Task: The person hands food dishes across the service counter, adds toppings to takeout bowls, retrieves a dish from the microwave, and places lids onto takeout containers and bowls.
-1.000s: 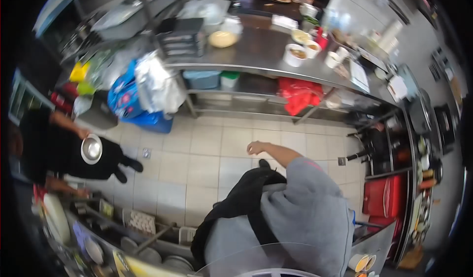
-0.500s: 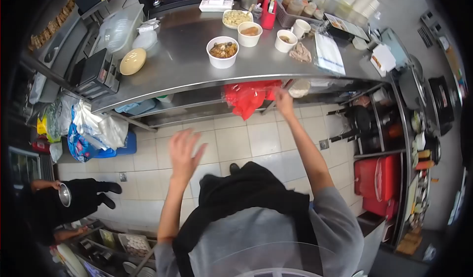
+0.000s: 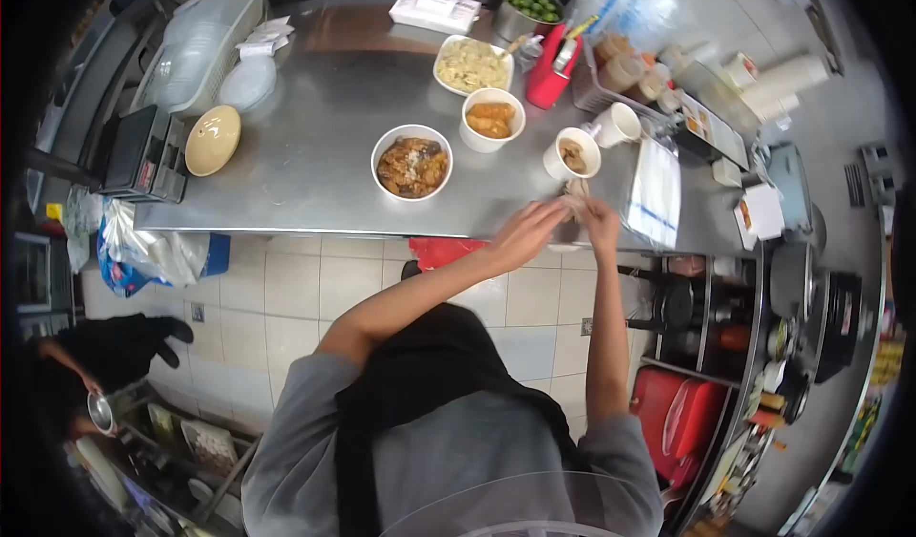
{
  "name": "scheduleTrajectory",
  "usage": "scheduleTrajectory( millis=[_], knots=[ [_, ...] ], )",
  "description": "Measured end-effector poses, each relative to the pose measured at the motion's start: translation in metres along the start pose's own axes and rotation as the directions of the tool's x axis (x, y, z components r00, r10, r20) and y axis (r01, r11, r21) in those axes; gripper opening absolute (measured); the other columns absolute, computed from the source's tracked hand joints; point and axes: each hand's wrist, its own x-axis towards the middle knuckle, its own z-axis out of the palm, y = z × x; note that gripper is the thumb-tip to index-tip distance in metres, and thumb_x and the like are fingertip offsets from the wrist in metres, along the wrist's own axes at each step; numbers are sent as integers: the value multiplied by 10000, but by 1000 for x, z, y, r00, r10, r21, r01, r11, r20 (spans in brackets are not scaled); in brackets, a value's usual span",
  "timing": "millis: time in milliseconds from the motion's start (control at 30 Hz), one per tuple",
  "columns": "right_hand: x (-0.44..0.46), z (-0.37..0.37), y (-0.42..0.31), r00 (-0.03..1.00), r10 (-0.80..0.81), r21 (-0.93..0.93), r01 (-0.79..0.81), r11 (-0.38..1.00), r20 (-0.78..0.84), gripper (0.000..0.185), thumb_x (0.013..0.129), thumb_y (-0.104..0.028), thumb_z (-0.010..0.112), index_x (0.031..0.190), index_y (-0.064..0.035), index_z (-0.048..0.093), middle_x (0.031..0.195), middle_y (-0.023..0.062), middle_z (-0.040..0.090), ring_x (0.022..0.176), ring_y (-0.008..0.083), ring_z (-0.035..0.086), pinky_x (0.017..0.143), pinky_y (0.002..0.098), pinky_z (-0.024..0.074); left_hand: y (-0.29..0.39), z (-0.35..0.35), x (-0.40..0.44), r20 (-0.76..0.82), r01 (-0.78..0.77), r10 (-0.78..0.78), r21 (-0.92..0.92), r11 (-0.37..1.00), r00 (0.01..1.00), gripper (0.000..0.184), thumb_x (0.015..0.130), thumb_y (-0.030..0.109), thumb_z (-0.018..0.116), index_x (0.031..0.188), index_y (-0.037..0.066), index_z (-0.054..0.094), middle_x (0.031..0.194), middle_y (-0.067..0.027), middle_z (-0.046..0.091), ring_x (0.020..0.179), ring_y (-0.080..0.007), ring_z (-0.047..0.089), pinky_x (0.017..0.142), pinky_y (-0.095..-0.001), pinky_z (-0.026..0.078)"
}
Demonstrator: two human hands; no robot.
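At the counter's front edge, both hands meet over a crumpled brownish cloth (image 3: 576, 189), partly hidden by the fingers. My left hand (image 3: 530, 235) reaches across from the left, its fingers closed at the cloth. On the other side, my right hand (image 3: 599, 225) pinches it. Just beyond the cloth stands a white paper cup with brown food (image 3: 572, 155), and a white mug (image 3: 616, 125) sits behind that. Farther left are a white bowl of saucy brown food (image 3: 412, 165) and a white tub of orange-brown pieces (image 3: 491, 120).
A square dish of pale food (image 3: 472, 65) and a red holder (image 3: 551, 69) stand at the back of the steel counter (image 3: 315, 136). A folded white cloth (image 3: 655, 193) lies to the right, a yellow bowl (image 3: 213, 141) left. Another person (image 3: 105, 356) holds a metal bowl at lower left.
My right hand has left the red bag under the counter and come up to the cloth. My left hand has swung right to join it. The view has moved nearer the counter.
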Motion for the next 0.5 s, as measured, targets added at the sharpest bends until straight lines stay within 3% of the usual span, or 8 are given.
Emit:
scheduleTrajectory(
  millis=[33,67,133,200,300,400,467,500],
  knots=[
    [-19,-15,-32,966,222,402,-258,879,133,208,756,-93,603,938,4,625,876,45,617,727,114,554,650,243,439,-6,18,10,49,86,-80,-140,986,996,457,688,74,633,1126,47,507,1170,-81,497,932,-270,499,808,-351,423],
    [-36,-18,-46,948,282,593,-313,742,148,207,788,-87,581,966,15,605,883,26,594,763,88,532,645,226,431,-12,30,18,97,182,-162,-265,947,982,483,684,72,623,1150,47,497,1187,-86,494,927,-270,499,811,-348,421],
    [-60,-23,-87,904,389,713,-390,582,177,207,842,-102,529,1016,1,575,931,50,595,821,118,553,682,249,463,-9,36,26,-104,-82,68,-140,987,992,425,681,103,615,1094,56,524,1091,-84,534,895,-260,497,776,-336,429],
    [-68,-28,-106,871,453,730,-433,529,188,197,845,-92,521,1009,5,571,949,61,593,845,132,561,702,262,476,-10,32,26,144,116,-84,-224,968,986,349,682,162,625,1008,70,543,958,-83,548,873,-254,495,757,-348,423],
    [-64,-36,-106,861,401,734,-487,473,312,154,848,-91,519,956,5,573,932,63,590,810,124,552,683,247,466,-2,3,32,214,-27,27,0,1000,976,322,665,206,653,935,74,537,898,-84,518,884,-253,491,750,-366,415],
    [-46,-30,-117,923,254,724,-384,573,288,80,826,-77,547,851,-4,568,864,45,583,739,122,531,655,238,444,26,-42,38,149,134,-137,33,990,979,349,646,222,675,931,80,534,929,-91,505,898,-269,481,761,-378,408],
    [-25,-10,-96,967,49,426,-155,891,250,70,798,-61,575,757,-12,545,794,42,563,711,144,505,676,256,420,27,-78,42,32,245,-248,68,967,968,364,634,209,700,930,81,531,959,-96,494,909,-283,471,765,-378,407],
    [-16,-1,-99,971,-179,132,159,978,161,88,787,-61,586,732,-13,538,776,48,557,723,151,504,683,265,408,26,-104,45,-111,294,-279,159,943,954,367,632,188,711,934,83,532,945,-109,503,915,-296,471,777,-380,404]
  ],
)
